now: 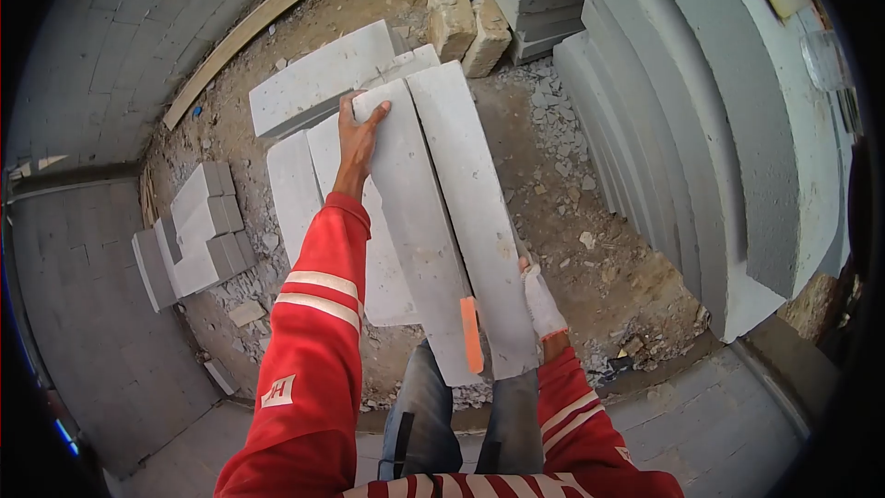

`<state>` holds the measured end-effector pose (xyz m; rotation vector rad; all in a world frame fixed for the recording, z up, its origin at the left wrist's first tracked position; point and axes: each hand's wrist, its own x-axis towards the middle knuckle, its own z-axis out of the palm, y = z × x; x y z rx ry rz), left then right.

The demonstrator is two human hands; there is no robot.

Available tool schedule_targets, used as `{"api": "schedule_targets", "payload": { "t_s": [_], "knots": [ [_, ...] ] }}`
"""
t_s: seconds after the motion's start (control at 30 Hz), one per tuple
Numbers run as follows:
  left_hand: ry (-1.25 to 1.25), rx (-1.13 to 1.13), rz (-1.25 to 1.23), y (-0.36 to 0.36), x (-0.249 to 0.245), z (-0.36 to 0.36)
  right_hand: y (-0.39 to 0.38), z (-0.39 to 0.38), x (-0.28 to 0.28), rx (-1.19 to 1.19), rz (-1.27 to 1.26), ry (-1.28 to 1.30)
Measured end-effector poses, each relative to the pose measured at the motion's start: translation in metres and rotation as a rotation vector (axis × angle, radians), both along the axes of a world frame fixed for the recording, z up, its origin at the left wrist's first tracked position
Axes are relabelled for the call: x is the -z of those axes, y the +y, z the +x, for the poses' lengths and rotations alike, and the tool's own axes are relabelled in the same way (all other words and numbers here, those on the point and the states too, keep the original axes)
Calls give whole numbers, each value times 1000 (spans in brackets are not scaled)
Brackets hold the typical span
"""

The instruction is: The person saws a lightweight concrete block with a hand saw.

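Two long pale grey blocks lie side by side, a left block (415, 212) and a right block (475, 212). My left hand (359, 134) is bare and grips the far left corner of the left block, thumb on its top face. My right hand (541, 300), in a white glove with bare fingertips, is against the right side of the right block near its near end; its fingers are partly hidden. An orange strip (471, 335) rests on the near end of the left block. More pale blocks (318, 78) lie beneath and beyond.
Tall stacked slabs (664, 129) stand at the right. Small blocks (198, 231) sit at the left, and two yellowish blocks (452, 26) at the back. A wooden plank (244, 41) lies along the left wall. Rubble covers the ground (599, 258).
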<state>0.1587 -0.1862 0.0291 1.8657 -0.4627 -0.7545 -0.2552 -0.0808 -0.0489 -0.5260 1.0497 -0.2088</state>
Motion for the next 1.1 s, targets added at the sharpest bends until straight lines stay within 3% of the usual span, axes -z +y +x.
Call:
{"api": "schedule_targets", "payload": {
  "t_s": [0.1,0.17,0.3,0.37,0.57,0.63,0.67,0.7,0.73,0.77,0.9,0.93,0.97,1.07,1.1],
  "knots": [
    [-69,97,-12,-34,1,-27,2,-12,-11,-36,-21,108],
    [-70,148,-31,-56,4,-39,5,-14,-5,59,-299,139],
    [1,131,29,-58,26,-52,-34,-20,-50,-25,-273,328],
    [22,94,39,-56,28,-57,-56,-30,-54,-101,-13,276],
    [-111,-8,116,-34,18,-51,-57,-25,-54,-70,-279,231],
    [-454,94,322,-37,13,-55,-55,-26,-50,-60,-361,287],
    [-446,82,331,-35,13,-62,-54,-29,-50,-40,-421,346],
    [-623,82,365,-36,14,-71,-55,-26,-63,-53,-424,351],
    [-801,83,393,-39,15,-76,-54,-23,-77,-38,-637,541],
    [-1130,88,346,-37,19,-77,-52,-24,-97,-25,-848,732],
    [-1131,99,277,-39,30,-74,-22,-56,-185,-368,-924,457],
    [-973,142,347,-41,25,-75,-13,-55,-201,-520,-967,387],
    [-812,186,414,-42,21,-77,-6,-49,-212,-534,-969,388],
    [-741,147,571,-51,5,-90,13,-29,-221,-675,-1052,350],
    [-733,139,574,-47,5,-92,23,-25,-204,-530,-1008,415]
  ]
}}
